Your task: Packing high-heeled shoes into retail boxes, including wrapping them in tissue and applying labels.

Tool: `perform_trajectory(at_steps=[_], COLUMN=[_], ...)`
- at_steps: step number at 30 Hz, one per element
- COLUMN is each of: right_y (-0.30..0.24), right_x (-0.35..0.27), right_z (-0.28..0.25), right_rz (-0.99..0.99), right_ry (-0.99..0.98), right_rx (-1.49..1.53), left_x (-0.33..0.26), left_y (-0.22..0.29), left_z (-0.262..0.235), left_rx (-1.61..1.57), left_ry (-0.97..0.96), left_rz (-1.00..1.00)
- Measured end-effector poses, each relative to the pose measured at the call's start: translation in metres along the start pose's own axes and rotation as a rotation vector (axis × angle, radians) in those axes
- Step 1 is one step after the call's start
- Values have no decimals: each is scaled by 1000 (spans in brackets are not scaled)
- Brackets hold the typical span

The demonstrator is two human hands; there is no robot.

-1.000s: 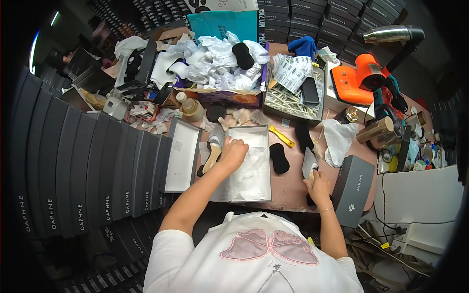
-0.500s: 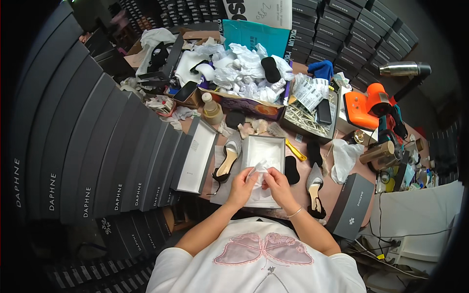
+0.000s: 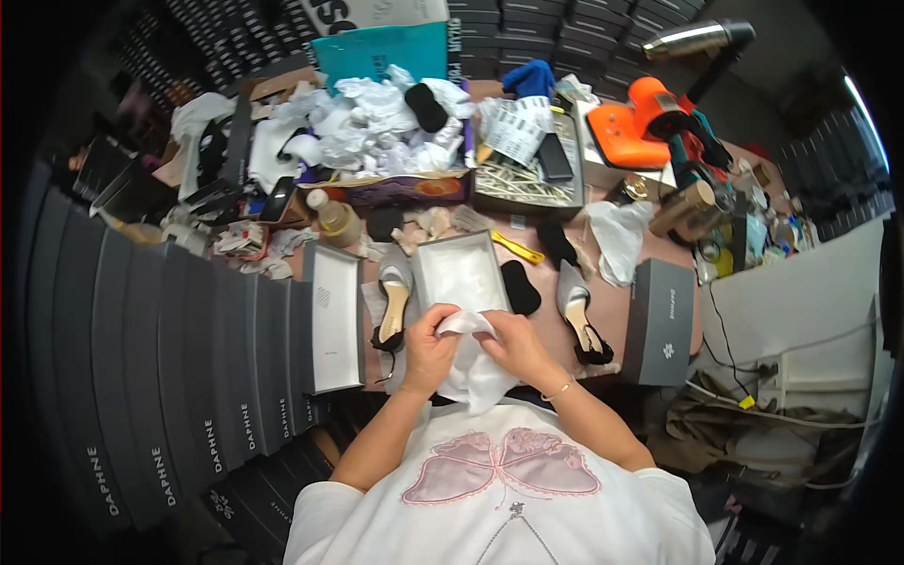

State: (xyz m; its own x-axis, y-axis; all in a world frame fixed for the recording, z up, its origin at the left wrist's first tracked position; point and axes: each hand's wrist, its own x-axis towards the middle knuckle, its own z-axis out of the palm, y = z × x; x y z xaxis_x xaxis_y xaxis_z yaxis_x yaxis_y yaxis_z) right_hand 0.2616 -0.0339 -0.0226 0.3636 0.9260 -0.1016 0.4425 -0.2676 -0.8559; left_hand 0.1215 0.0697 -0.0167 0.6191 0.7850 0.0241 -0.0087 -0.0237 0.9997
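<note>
**Paper [image 3: 474, 377] filling both hands at a packed table [image 3: 552, 325]**

Left hand [image 3: 433, 353] and right hand [image 3: 516, 347] are both keeping a narrow grip, pinching the white paper's top edge, and the sheet is hanging between them at the near end of an open box [image 3: 498, 268]. Out on the pink table, one shoe [image 3: 394, 306] is lying left of that box, its mate [image 3: 576, 318] right, and a yellow knife [image 3: 518, 248] is resting beyond. Farther back, a carton [image 3: 405, 191] is brimming with crumpled tissue [image 3: 372, 122], a tray [image 3: 579, 179] is holding white sticks [image 3: 518, 184], and an orange stand [image 3: 621, 137] is glowing on the right! A lid [image 3: 336, 320] is lying open beside the dark stack [image 3: 188, 348] towering at left, while more boxes [image 3: 537, 38] are lining the back of the room.
</note>
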Motion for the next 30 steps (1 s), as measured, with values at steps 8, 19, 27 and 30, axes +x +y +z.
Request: perform_trajectory(at_steps=[8, 19, 27, 30], right_y=[127, 147, 181, 183], right_x=[-67, -101, -82, -94], right_z=[-105, -104, -64, -65], right_rz=[374, 406, 421, 468], right_ry=[51, -127, -277, -240], right_rx=[-709, -29, -234, -248], left_x=[27, 52, -32, -16], left_y=[-5, 63, 282, 271], left_z=[-21, -8, -43, -33], left_rx=[-27, 403, -494, -753], left_ry=[50, -225, -561, -752], left_rz=[-138, 271, 477, 470])
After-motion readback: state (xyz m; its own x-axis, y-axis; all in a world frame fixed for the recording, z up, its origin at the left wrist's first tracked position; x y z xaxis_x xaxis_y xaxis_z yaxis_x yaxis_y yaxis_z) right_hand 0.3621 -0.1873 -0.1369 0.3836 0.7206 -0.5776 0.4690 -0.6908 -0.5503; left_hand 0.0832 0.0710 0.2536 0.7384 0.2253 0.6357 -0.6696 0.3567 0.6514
